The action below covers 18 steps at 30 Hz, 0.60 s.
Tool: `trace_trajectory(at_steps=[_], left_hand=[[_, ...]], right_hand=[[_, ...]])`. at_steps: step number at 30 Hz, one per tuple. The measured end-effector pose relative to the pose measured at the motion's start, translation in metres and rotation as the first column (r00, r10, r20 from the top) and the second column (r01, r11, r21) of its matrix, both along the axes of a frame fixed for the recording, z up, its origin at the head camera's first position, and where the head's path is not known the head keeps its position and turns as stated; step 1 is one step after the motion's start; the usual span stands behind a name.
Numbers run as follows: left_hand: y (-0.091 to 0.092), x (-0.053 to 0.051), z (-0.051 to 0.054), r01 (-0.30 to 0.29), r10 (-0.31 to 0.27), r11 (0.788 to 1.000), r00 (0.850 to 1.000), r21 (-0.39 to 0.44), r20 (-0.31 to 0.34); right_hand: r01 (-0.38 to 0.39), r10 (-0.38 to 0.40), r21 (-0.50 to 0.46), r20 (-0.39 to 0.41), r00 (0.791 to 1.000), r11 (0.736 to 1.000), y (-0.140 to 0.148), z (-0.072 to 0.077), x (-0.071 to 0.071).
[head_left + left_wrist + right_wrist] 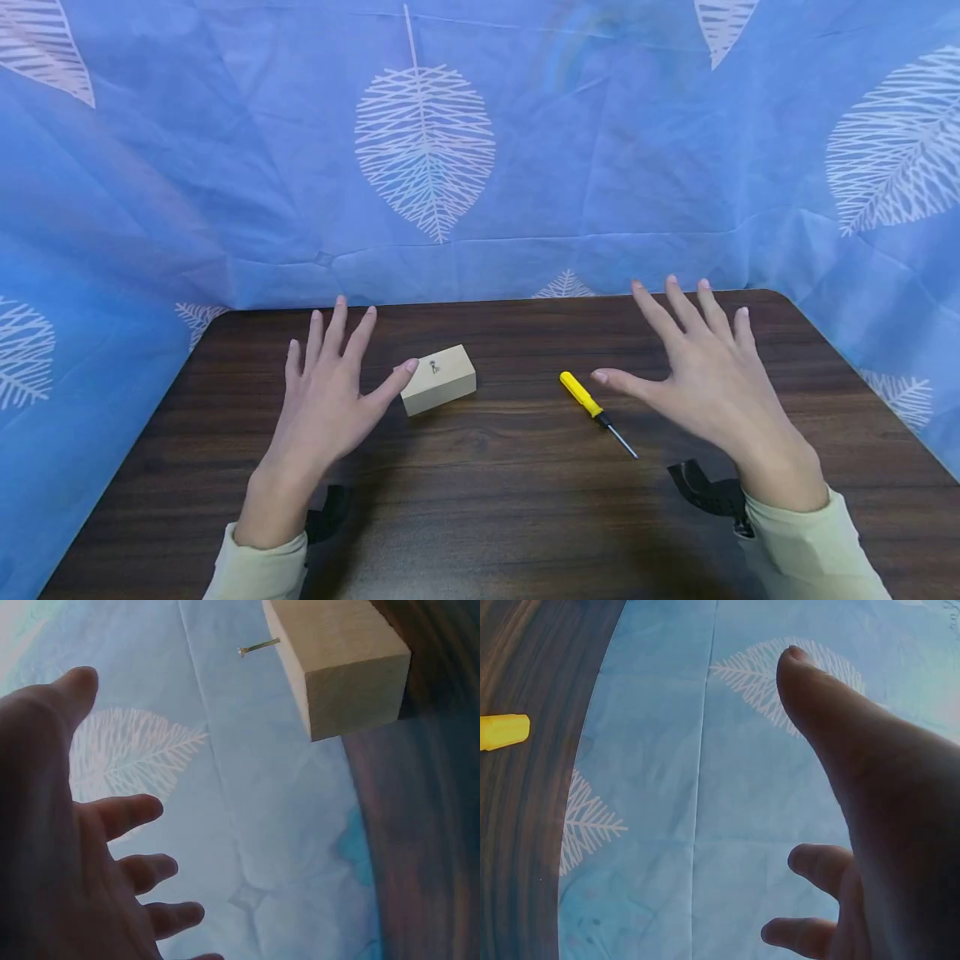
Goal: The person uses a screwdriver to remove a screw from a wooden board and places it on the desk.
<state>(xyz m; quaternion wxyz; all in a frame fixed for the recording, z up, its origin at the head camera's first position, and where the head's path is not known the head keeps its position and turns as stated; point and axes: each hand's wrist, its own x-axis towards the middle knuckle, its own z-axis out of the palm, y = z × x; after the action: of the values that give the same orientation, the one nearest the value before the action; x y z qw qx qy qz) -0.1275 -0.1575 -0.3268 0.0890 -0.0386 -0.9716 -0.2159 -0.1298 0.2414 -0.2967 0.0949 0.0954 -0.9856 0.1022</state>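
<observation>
A pale wooden block (442, 385) lies on the dark table, with a small metal screw (433, 366) standing out of its top. In the left wrist view the screw (259, 647) juts well clear of the block (356, 694). My left hand (322, 408) is spread in the air left of the block, its thumb overlapping the block's edge in the head view. Right of the block lies a screwdriver (581, 394) with a yellow handle, its metal tip toward me. Beyond it, my right hand (712, 383) hovers with fingers spread, holding nothing.
The dark wood-grain table (480, 517) has rounded far corners. Behind it and at both sides hangs a blue cloth (285, 167) with white leaf prints. A black strap (705, 492) is at the right wrist, and another (327, 515) at the left.
</observation>
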Motion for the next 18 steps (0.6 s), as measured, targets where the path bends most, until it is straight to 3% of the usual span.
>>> trace_trajectory(at_steps=[9, 16, 18], left_hand=[[-0.002, -0.006, -0.014, 0.028, -0.047, 0.988, 0.992, 0.154, 0.121], [-0.003, -0.012, -0.023, 0.05, -0.101, 0.958, 0.981, 0.284, 0.168], [-0.004, -0.013, -0.026, 0.04, -0.114, 0.937, 0.974, 0.346, 0.196]], right_hand=[[-0.036, 0.032, -0.084, -0.043, 0.999, 0.996, 0.006, -0.009, -0.006], [-0.021, 0.035, -0.201, 0.066, 0.997, 0.979, 0.01, -0.016, -0.014], [-0.028, 0.047, -0.254, 0.073, 0.996, 0.967, 0.013, -0.021, -0.017]])
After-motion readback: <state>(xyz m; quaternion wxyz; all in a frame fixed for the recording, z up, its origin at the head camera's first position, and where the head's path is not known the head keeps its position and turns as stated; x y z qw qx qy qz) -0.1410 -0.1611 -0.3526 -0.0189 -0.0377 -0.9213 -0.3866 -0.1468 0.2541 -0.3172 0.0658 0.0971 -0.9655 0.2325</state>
